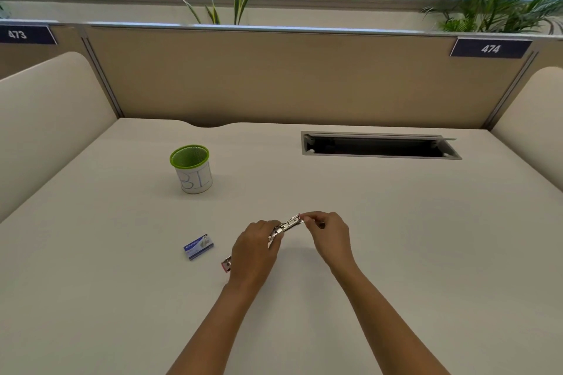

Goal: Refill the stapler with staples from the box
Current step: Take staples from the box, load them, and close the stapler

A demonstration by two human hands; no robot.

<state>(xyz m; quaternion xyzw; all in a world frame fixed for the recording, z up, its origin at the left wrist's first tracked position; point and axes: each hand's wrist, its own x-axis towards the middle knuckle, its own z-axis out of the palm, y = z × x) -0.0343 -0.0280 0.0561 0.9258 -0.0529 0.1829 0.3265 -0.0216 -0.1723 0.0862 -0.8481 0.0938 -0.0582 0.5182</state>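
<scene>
A small metal stapler (288, 225) with pink ends lies swung open flat on the desk, running from lower left to upper right. My left hand (256, 250) covers its middle and presses it down; a pink end pokes out below the hand. My right hand (327, 236) pinches the far upper-right tip of the stapler's open arm with its fingertips. A small blue staple box (198, 246) rests closed on the desk, left of my left hand, apart from it.
A green-rimmed mesh pen cup (191, 168) wrapped in white paper stands at the back left. An open cable slot (379, 146) is set into the desk at the back right. Beige partitions wall the desk on three sides.
</scene>
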